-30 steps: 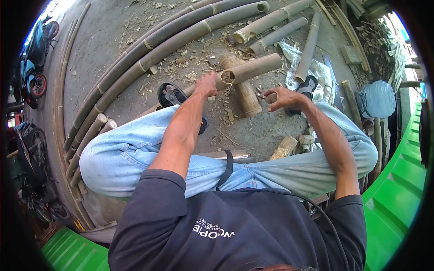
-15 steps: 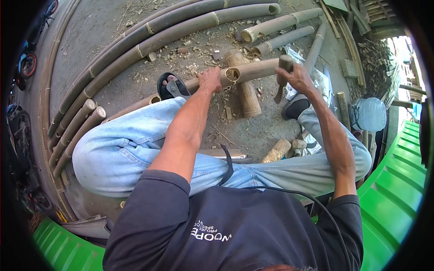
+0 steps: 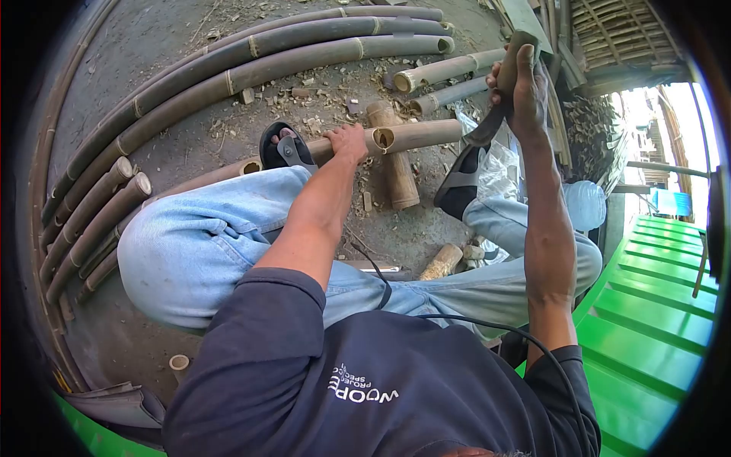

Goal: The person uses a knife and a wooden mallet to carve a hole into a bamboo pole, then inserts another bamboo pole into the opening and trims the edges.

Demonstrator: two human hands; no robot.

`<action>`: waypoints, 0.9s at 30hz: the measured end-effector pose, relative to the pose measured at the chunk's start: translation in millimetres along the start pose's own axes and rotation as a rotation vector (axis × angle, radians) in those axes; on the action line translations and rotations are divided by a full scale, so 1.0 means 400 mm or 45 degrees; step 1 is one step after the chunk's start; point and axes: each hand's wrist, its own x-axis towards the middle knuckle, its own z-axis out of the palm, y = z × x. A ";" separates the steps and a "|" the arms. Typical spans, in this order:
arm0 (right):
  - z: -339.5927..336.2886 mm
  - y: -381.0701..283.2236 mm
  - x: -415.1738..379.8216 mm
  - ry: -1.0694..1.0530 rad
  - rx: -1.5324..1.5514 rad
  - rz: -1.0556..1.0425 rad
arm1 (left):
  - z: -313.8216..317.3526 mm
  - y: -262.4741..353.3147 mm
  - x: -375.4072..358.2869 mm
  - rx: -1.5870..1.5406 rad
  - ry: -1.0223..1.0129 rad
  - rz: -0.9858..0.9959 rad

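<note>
A bamboo pole (image 3: 428,134) lies across a short, thick bamboo piece (image 3: 400,179) on the ground, with a round hole cut in its upper side. My left hand (image 3: 349,142) is closed around the pole just left of that hole. Up and to the right, my right hand (image 3: 527,95) grips the wooden handle of a curved-blade knife (image 3: 487,128). Its dark blade points down and left, above my sandalled foot (image 3: 461,183) and apart from the pole in this view. Part of the handle is hidden by my fingers.
Long bamboo poles (image 3: 304,64) curve along the ground at the far left. Shorter bamboo lengths (image 3: 445,70) lie beyond the work. Wood chips are scattered about. A clear plastic jug (image 3: 585,204) stands at right, near a green ribbed panel (image 3: 655,305).
My right hand has lifted up and to the right with the knife, and its wrist has turned. My left hand still grips the pole. The whole view has shifted slightly.
</note>
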 end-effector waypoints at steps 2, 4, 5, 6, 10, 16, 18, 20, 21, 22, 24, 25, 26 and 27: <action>0.007 0.065 0.019 -0.014 -0.019 0.152 | 0.010 -0.001 0.011 -0.030 0.029 -0.001; 0.007 0.140 0.042 -0.048 -0.089 0.354 | 0.009 -0.002 -0.004 -0.013 0.032 0.012; 0.006 0.176 0.052 -0.071 -0.080 0.364 | 0.000 -0.003 -0.009 0.008 0.050 0.044; 0.010 0.207 0.061 -0.135 -0.057 0.405 | -0.007 -0.003 -0.016 0.006 0.043 0.052; 0.044 0.286 0.083 -0.166 -0.029 0.481 | 0.028 -0.022 0.023 -0.090 0.075 0.121; 0.114 0.451 0.116 -0.271 0.060 0.569 | -0.107 -0.045 0.141 -1.403 -0.046 -0.013; 0.161 0.503 0.139 -0.317 -0.002 0.611 | -0.159 -0.008 0.141 -1.942 0.210 -0.118; 0.218 0.540 0.157 -0.370 -0.063 0.648 | -0.224 0.006 0.123 -2.118 0.326 -0.121; 0.251 0.547 0.167 -0.499 -0.073 0.635 | -0.243 0.009 0.123 -2.258 0.379 -0.098; 0.282 0.553 0.178 -0.628 -0.081 0.614 | -0.261 0.010 0.121 -2.397 0.440 -0.068; 0.334 0.603 0.204 -0.873 -0.385 0.594 | -0.233 0.019 0.152 -2.116 0.750 -0.280; 0.366 0.608 0.207 -1.000 -0.475 0.599 | -0.213 0.016 0.163 -1.802 1.027 -0.470; 0.393 0.644 0.202 -1.006 -0.466 0.613 | -0.220 0.012 0.140 -1.826 1.014 -0.664; 0.417 0.694 0.196 -1.092 -0.477 0.403 | -0.183 -0.009 0.164 -1.817 1.008 -0.676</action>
